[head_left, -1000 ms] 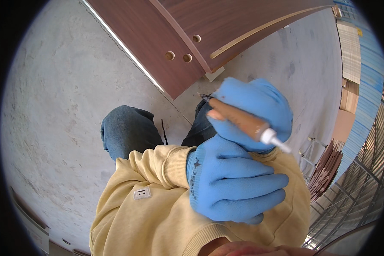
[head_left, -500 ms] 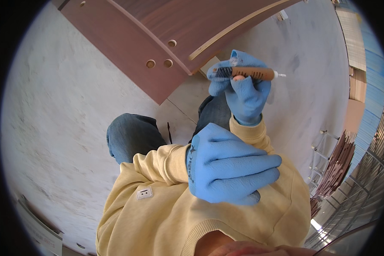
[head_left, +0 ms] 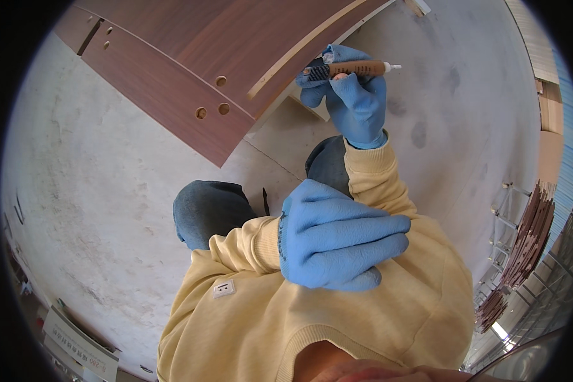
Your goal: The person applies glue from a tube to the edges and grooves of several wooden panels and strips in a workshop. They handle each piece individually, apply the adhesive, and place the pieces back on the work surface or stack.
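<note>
Across the right grip (head_left: 358, 108) lies a brown, white-tipped tube (head_left: 358, 68).

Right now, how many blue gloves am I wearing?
2. One glove is on your left hand, in front of the yellow sweatshirt; the other is on your right hand, which holds a brown tube. No others show.

Grey floor (head_left: 108, 210) (dark smudges (head_left: 418, 135) toward the right), blue wall (head_left: 570, 181), stack of brown strips (head_left: 530, 232)
</note>
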### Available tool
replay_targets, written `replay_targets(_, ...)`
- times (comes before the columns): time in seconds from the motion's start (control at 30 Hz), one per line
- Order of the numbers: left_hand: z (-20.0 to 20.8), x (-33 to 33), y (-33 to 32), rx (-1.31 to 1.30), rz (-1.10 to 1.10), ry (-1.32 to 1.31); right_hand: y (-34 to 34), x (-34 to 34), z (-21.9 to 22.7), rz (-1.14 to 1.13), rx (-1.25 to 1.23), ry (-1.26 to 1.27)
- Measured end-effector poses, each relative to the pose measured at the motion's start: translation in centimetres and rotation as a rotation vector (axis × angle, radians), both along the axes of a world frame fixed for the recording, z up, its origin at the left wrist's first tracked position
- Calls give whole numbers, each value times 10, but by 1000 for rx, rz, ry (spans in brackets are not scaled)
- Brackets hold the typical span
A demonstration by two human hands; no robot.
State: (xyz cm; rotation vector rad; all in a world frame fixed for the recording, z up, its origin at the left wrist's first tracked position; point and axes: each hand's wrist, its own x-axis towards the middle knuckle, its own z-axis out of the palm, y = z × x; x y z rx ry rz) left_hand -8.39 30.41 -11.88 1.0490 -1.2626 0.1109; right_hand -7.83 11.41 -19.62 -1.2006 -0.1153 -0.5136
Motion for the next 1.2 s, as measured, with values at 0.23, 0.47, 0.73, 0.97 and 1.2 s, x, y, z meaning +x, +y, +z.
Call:
replay_targets(0.23,0,-3,1,41,1,48,3,-5,0,-44,-42,81)
replay_targets(0.47,0,-3,0,32,4,36,5,-1,-7,-28,-16,31)
replay_targets(0.73,1,-1,-2,-2,-10,42,35,-5,8,-80,-79,136)
replay_targets(0.97,2,-4,-3,-35,2,46,72,-7,6,-19,-81,4)
replay_targets(1.2,1,-4,-6,-62,33,38,74,-21,11,92,83,-22)
